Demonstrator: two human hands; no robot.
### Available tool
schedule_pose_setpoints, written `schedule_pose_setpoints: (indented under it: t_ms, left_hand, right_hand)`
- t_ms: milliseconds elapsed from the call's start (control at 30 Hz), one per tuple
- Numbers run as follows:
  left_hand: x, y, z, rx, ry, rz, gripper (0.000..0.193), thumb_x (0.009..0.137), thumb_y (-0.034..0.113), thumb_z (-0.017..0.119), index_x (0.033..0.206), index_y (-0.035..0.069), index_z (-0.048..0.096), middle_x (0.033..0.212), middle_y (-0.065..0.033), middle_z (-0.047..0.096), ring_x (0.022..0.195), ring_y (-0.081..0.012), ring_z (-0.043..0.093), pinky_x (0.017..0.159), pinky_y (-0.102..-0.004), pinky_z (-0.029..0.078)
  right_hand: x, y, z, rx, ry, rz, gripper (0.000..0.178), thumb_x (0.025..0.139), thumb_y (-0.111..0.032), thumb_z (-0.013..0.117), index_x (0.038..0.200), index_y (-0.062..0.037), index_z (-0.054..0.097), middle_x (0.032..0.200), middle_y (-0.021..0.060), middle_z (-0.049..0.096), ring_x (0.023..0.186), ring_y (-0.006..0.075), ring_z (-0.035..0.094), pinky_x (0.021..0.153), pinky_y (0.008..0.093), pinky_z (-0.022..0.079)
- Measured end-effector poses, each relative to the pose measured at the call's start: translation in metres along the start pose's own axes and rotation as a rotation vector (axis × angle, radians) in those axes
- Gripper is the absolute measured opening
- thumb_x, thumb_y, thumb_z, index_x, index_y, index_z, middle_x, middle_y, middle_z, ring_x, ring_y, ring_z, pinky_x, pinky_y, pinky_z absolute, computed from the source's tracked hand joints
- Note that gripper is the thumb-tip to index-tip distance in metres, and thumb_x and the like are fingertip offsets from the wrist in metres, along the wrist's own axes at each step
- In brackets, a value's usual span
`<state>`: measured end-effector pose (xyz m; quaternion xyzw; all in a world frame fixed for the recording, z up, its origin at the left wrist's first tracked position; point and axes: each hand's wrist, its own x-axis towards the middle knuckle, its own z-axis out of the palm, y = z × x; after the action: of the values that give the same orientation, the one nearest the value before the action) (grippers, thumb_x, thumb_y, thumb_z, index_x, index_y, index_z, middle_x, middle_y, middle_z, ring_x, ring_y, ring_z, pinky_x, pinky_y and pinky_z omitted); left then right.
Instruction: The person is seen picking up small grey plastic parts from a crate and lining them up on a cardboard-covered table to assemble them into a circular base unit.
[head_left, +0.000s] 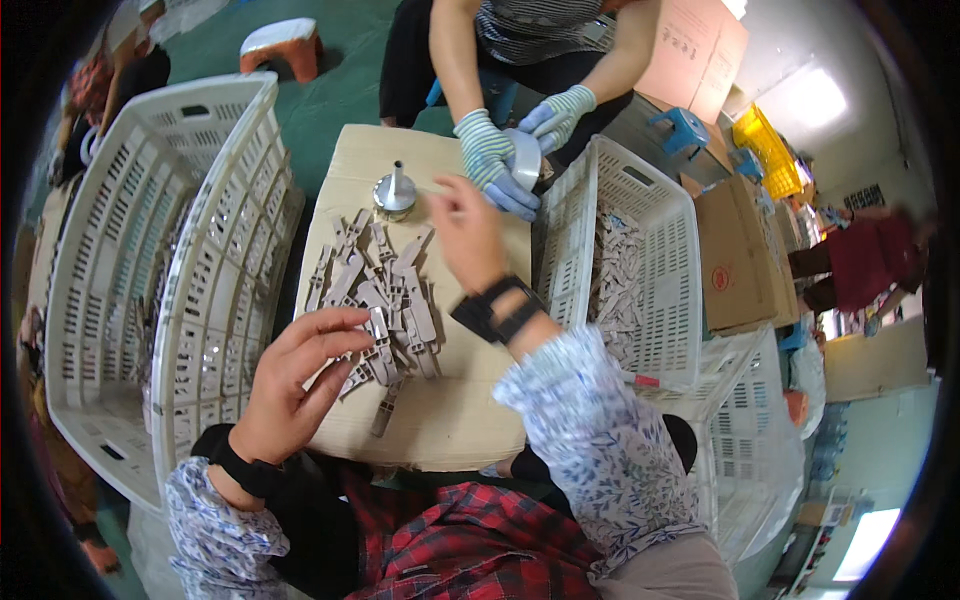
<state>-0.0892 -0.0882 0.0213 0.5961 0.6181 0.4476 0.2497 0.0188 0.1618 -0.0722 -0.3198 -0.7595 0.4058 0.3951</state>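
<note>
A heap of grey plastic strip parts (385,290) lies on a cardboard-covered board (440,420) in front of me. My left hand (295,375) rests at the heap's near left edge and pinches one grey part (378,328) between thumb and fingers. My right hand (465,232) reaches across the heap's far right side, fingers curled; I cannot tell whether anything is in it. A small metal funnel-shaped piece (395,190) stands upright at the board's far end.
Across the board a person's gloved hands (500,160) hold a round metal piece (523,158). A white plastic crate (640,270) with more grey parts stands on the right, tilted white crates (160,270) on the left. Cardboard boxes (735,260), stools and other people lie beyond.
</note>
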Motion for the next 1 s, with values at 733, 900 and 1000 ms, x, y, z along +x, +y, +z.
schedule_pose_setpoints:
  t_ms: [733,900,1000]
  left_hand:
    - [0.001,-0.029,0.052,0.134,-0.07,0.099,0.02,0.09,-0.007,0.058,0.105,0.001,0.068,0.118,-0.0128,0.064,0.107,-0.029,0.064,0.092,-0.0356,0.052]
    - [-0.036,-0.007,0.087,0.136,-0.108,0.16,0.026,0.084,-0.008,0.06,0.106,0.004,0.068,0.117,-0.0132,0.065,0.109,-0.0336,0.063,0.093,-0.039,0.052]
    - [-0.075,0.012,0.136,0.096,-0.199,0.197,0.032,0.079,-0.006,0.064,0.109,0.007,0.067,0.123,-0.0126,0.063,0.113,-0.033,0.06,0.094,-0.0401,0.05]
  right_hand:
    - [-0.071,0.031,-0.144,0.491,-0.063,0.678,0.024,0.093,-0.033,0.068,0.088,-0.0091,0.066,0.076,-0.0049,0.057,0.069,0.006,0.048,0.061,0.0227,0.034]
    - [-0.177,-0.008,-0.157,0.37,-0.019,0.588,0.019,0.095,-0.024,0.066,0.088,-0.0068,0.065,0.076,-0.0032,0.057,0.072,0.008,0.05,0.067,0.0246,0.04]
    - [-0.26,-0.017,-0.146,0.28,0.023,0.642,0.016,0.094,-0.016,0.066,0.086,-0.0024,0.062,0.077,-0.0003,0.056,0.077,0.01,0.05,0.073,0.0273,0.043]
